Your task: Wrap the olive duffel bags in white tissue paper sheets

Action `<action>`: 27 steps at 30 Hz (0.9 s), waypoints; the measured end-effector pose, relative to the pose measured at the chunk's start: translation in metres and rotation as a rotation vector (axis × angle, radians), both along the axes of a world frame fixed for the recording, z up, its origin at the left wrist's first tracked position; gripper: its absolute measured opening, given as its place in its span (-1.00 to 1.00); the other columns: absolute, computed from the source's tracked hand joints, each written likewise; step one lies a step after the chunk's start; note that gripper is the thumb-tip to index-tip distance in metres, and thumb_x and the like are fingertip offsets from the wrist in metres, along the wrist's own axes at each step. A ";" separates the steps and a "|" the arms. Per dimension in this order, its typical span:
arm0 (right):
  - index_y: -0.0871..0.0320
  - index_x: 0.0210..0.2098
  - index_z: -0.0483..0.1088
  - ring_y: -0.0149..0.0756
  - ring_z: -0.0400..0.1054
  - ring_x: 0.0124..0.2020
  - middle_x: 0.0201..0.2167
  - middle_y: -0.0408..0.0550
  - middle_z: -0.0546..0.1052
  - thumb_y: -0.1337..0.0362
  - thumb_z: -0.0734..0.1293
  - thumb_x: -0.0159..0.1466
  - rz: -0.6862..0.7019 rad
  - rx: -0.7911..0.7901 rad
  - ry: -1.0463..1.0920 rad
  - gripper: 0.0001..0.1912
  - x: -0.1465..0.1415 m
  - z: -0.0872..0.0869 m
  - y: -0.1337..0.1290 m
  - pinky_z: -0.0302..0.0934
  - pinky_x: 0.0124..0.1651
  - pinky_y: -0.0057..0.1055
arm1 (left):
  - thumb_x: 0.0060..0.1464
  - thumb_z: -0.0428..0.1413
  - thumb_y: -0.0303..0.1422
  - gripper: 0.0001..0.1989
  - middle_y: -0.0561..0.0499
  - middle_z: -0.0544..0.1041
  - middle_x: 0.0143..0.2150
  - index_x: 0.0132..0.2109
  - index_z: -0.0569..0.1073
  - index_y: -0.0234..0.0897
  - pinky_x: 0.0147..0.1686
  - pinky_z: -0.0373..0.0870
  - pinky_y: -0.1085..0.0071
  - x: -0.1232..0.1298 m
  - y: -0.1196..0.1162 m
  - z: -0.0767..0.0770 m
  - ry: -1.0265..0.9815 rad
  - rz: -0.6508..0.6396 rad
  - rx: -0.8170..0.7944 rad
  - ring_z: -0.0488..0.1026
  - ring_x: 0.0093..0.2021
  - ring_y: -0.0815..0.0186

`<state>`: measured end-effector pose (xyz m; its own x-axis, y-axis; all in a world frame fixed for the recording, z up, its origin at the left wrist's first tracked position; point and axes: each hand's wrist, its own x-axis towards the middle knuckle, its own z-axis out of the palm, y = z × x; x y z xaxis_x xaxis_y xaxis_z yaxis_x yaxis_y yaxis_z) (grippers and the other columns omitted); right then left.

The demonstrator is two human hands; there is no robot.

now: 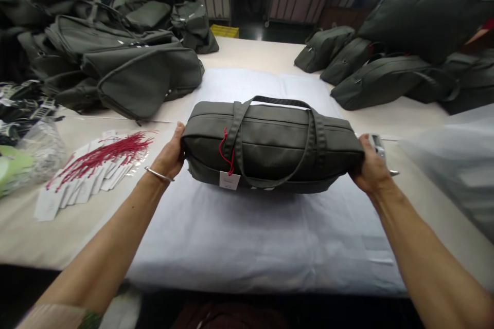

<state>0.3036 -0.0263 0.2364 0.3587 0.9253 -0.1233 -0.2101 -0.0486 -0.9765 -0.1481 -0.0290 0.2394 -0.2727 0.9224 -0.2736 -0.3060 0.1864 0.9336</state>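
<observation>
A dark olive-grey duffel bag (276, 136) with two carry handles is held between my hands, over a white cloth (247, 236) on the table. My left hand (174, 151) grips its left end, thumb on top. At the right end my right hand (370, 167) grips the bag, its fingers mostly hidden. A small silvery metal object (377, 145) shows just behind that hand; I cannot tell whether the hand holds it. From the left handle hangs a white tag (229, 180) on a red string (227, 154).
White tags with red strings (104, 162) lie fanned out at the left. Similar dark bags (131, 69) are piled at the back left, and more bags (380, 79) stand at the back right. Clear plastic sheeting (459, 154) covers the right side. Beyond the table sits a yellow crate (224, 31).
</observation>
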 end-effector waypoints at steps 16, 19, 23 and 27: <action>0.02 -0.04 0.47 -0.29 0.45 0.00 -0.11 -0.19 0.59 -0.02 0.25 0.32 0.027 -0.124 0.047 -0.64 -0.013 -0.024 -0.024 0.39 0.03 -0.41 | 0.18 -0.11 0.18 -0.35 -0.07 0.55 0.04 0.09 0.46 -0.23 0.03 0.39 0.28 -0.009 -0.037 -0.033 0.234 -0.095 -0.032 0.43 0.09 0.11; -0.02 0.00 0.45 -0.25 0.41 0.06 -0.07 -0.18 0.59 -0.07 0.24 0.30 0.126 -0.135 0.015 -0.60 -0.009 -0.023 -0.026 0.36 0.08 -0.37 | 0.18 -0.19 0.22 -0.23 -0.19 0.30 0.30 0.23 0.33 -0.28 0.29 0.06 0.05 -0.015 -0.036 -0.019 0.581 -0.045 0.028 0.15 0.32 0.02; -0.03 0.06 0.42 -0.15 0.26 0.22 0.08 -0.10 0.50 -0.19 0.16 0.29 0.323 -0.177 -0.142 -0.46 0.007 -0.025 -0.024 0.25 0.20 -0.21 | 0.18 -0.12 0.18 -0.21 -0.16 -0.14 0.47 0.35 0.15 -0.27 0.37 -0.38 0.06 0.010 -0.035 0.027 1.050 0.060 0.337 -0.31 0.45 0.06; -0.01 0.07 0.41 -0.09 0.19 0.27 0.21 -0.01 0.38 -0.29 0.11 0.24 0.304 -0.240 -0.368 -0.35 0.036 -0.022 -0.006 0.15 0.25 -0.07 | 0.20 -0.11 0.15 -0.27 -0.11 -0.04 0.45 0.38 0.07 -0.10 0.36 -0.28 -0.04 0.068 -0.039 0.056 1.658 -0.218 0.695 -0.15 0.43 0.00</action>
